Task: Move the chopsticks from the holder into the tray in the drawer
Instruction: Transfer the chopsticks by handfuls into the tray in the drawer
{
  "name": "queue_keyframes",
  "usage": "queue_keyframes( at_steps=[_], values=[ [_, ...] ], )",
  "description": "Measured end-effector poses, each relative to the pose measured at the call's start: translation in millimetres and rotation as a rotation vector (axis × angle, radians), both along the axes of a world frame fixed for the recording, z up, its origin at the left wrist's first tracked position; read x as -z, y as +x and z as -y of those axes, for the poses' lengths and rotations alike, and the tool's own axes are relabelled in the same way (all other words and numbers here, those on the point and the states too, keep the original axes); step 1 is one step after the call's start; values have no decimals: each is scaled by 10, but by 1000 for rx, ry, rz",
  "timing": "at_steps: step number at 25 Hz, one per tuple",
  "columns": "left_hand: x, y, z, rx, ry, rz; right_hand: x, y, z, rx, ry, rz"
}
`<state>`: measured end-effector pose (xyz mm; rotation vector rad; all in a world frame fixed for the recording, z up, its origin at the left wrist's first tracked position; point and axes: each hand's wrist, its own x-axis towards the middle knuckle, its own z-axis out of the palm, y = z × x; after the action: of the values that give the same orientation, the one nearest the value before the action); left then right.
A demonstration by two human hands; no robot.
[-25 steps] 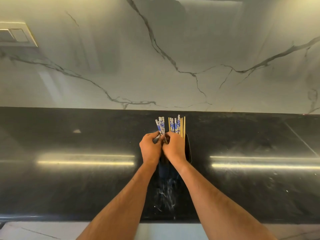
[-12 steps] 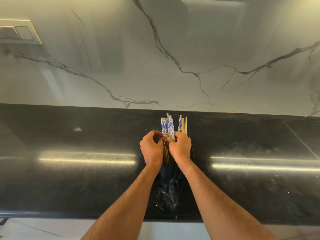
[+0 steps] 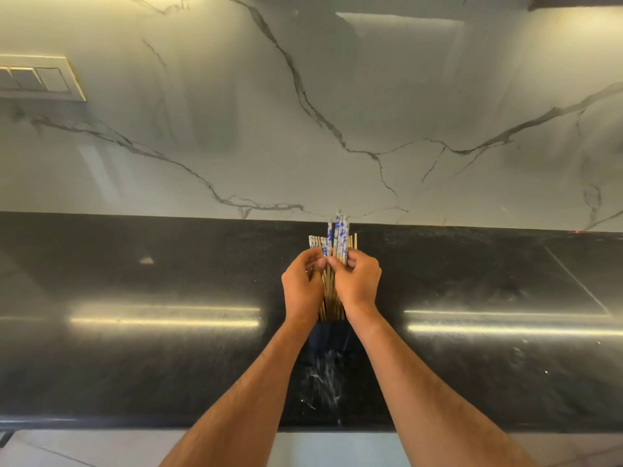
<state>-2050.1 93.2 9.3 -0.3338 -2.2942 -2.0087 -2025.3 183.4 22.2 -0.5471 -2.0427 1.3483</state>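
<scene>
Both hands clasp the bundle of chopsticks over the black bench: the left hand and right hand curl their fingers around it, above the dark holder.

No legible txt, labels or nos. anywhere.

Head view (worn) faces down, close over countertop.
</scene>
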Motion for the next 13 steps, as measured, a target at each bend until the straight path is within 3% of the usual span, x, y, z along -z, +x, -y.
queue_keyframes(
  at_steps=[5, 8, 13],
  values=[
    [-477, 74, 42, 351, -29, -96, -644, 170, -19, -125, -253, -303],
    [-736, 183, 165, 534, -54, -109, -916, 406, -30, -258, -241, -280],
    [-751, 753, 443, 667, -120, 28, -1113, 943, -129, -457, -246, -257]
  ],
)
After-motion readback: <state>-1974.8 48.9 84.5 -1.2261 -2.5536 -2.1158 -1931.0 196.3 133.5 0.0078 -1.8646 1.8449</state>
